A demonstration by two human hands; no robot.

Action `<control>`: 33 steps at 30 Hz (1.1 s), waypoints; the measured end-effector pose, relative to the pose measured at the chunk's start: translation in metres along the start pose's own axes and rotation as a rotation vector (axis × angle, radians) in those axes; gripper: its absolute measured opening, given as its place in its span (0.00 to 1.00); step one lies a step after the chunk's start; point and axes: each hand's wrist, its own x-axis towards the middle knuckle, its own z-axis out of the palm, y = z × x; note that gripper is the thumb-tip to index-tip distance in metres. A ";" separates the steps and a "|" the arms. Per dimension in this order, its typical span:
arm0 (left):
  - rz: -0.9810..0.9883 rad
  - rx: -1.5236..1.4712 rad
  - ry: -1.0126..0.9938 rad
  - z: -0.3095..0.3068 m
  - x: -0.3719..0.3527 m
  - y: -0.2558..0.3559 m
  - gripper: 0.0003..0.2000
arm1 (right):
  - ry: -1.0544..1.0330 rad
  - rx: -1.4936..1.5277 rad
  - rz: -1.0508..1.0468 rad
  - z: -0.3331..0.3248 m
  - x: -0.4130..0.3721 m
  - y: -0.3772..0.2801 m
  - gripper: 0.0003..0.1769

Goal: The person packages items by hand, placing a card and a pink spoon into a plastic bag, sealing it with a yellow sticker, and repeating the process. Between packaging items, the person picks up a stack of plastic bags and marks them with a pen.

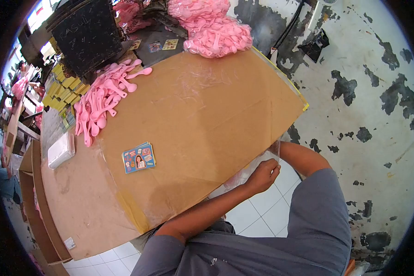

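At the table's near right edge, my left hand (263,176) is closed, its fingers pinching clear plastic (248,172). Close above it, my right hand (275,146) is mostly hidden by the plastic and the table edge, so its fingers cannot be made out. A small stack of printed cards (139,158) lies on the brown tabletop (184,138), left of my hands. Pink spoons (103,99) are heaped at the upper left of the table.
Bags of pink spoons (218,37) stand at the table's back. A white packet (61,151) lies at the left, near yellow stacks (66,89) and a dark board (85,37). A cardboard box (39,198) adjoins the left edge. A peeling wall (354,115) borders the right.
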 end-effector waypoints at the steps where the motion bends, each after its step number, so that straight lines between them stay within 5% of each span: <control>1: -0.011 0.004 -0.003 -0.001 0.000 0.001 0.12 | -0.020 -0.021 0.013 0.000 -0.001 0.001 0.18; 17: -0.243 0.132 -0.102 0.011 0.005 0.002 0.15 | -0.355 -0.326 0.178 -0.027 -0.082 0.016 0.19; 24: -0.013 0.014 -0.174 0.004 -0.046 0.036 0.16 | 0.100 0.371 0.394 -0.086 -0.161 -0.036 0.21; 27: -0.057 -0.027 -0.441 -0.061 -0.108 0.104 0.18 | 0.304 0.606 0.369 -0.127 -0.197 -0.083 0.19; 32: -0.187 -0.050 -0.512 -0.180 -0.209 0.168 0.18 | 0.353 -0.037 0.849 -0.201 -0.205 -0.220 0.17; 33: -0.188 -0.013 -0.448 -0.200 -0.225 0.183 0.17 | 0.559 -0.112 0.722 -0.212 -0.196 -0.244 0.15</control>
